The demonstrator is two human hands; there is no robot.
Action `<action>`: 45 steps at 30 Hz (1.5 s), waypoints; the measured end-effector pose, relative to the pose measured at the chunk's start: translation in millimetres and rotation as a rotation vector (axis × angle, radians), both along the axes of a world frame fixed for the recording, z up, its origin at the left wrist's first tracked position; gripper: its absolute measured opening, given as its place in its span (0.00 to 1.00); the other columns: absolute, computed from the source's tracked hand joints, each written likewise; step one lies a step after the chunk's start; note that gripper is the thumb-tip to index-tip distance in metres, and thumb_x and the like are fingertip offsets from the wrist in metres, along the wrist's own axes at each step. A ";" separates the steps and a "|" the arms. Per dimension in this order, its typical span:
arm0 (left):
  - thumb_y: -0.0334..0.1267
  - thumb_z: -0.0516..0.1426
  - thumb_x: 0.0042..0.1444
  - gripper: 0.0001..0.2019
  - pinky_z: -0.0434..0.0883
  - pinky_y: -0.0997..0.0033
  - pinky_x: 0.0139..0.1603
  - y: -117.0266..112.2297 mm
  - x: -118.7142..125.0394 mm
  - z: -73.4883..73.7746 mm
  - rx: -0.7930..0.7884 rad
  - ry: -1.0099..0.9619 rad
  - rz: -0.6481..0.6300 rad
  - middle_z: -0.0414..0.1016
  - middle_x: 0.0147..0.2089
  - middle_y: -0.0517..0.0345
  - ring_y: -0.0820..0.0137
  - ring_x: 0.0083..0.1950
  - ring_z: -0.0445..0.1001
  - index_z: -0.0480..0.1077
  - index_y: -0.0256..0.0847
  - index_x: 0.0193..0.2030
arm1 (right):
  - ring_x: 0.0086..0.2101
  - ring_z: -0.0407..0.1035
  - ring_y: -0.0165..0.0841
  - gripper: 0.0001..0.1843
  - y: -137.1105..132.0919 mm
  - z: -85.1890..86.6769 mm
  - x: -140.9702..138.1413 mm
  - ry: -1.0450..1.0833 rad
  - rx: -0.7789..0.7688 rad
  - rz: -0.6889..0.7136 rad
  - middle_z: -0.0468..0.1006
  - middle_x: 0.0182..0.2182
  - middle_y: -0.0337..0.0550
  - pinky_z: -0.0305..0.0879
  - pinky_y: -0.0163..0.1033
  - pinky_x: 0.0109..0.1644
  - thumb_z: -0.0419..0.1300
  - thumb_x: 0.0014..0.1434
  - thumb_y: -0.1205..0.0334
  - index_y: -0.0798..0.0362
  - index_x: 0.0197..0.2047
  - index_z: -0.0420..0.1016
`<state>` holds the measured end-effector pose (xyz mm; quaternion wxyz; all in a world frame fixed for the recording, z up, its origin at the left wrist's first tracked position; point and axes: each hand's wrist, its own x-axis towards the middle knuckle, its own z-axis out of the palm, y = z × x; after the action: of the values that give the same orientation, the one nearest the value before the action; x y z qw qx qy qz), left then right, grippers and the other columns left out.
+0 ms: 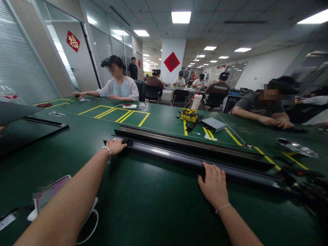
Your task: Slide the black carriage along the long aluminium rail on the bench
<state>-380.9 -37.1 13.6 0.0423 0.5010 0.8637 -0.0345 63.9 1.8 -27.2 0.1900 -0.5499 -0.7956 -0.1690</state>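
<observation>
A long, dark, glossy rail (164,152) lies across the green table in front of me. At its left end, the fingers of my left hand (115,147) close around a small black part (125,140); their tips are partly hidden. My right hand (214,186) rests farther along the rail, its fingers stretched out and touching the near side. Just behind the rail, and roughly parallel to it, lie long dark profiles with a metallic strip (189,141).
Phone (52,193) and white cable (96,225) lie at lower left. A dark panel (33,131) is at left. Beyond the rails are a yellow box of cables (189,116), a grey box (212,124) and a metal dish (297,147). People sit across the table (143,201).
</observation>
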 end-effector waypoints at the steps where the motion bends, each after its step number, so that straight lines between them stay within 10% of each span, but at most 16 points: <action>1: 0.51 0.40 0.50 0.27 0.55 0.57 0.52 -0.4 0.7 0.9 -0.003 0.001 -0.006 0.66 0.51 0.46 0.55 0.54 0.61 0.64 0.39 0.49 | 0.52 0.50 0.41 0.27 0.0 0.0 0.0 -0.002 -0.001 0.000 0.63 0.49 0.50 0.40 0.51 0.57 0.46 0.52 0.58 0.57 0.55 0.55; 17: 0.39 0.43 0.50 0.17 0.55 0.54 0.50 -8.8 8.7 8.4 -0.005 0.036 -0.084 0.69 0.48 0.51 0.57 0.52 0.62 0.68 0.45 0.41 | 0.52 0.51 0.40 0.26 0.0 -0.5 0.2 0.003 0.010 -0.005 0.64 0.48 0.49 0.40 0.51 0.57 0.46 0.52 0.58 0.57 0.54 0.55; 25: 0.41 0.38 0.52 0.24 0.55 0.55 0.51 -7.0 12.1 5.2 0.077 0.005 0.028 0.65 0.53 0.50 0.57 0.53 0.62 0.53 0.45 0.57 | 0.52 0.51 0.40 0.26 0.5 -0.3 -0.6 0.008 0.001 0.003 0.64 0.48 0.49 0.41 0.51 0.56 0.46 0.51 0.58 0.56 0.54 0.55; 45: 0.43 0.40 0.51 0.23 0.53 0.53 0.52 -9.4 8.8 4.5 0.128 -0.086 0.003 0.66 0.53 0.53 0.56 0.54 0.61 0.56 0.49 0.55 | 0.52 0.51 0.40 0.26 -1.2 2.3 -0.7 0.013 -0.013 0.002 0.64 0.48 0.49 0.40 0.51 0.57 0.46 0.52 0.58 0.57 0.54 0.56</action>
<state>-372.1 -46.5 18.0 0.0470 0.5024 0.8623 0.0425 63.2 0.6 -24.9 0.1916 -0.5514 -0.7960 -0.1599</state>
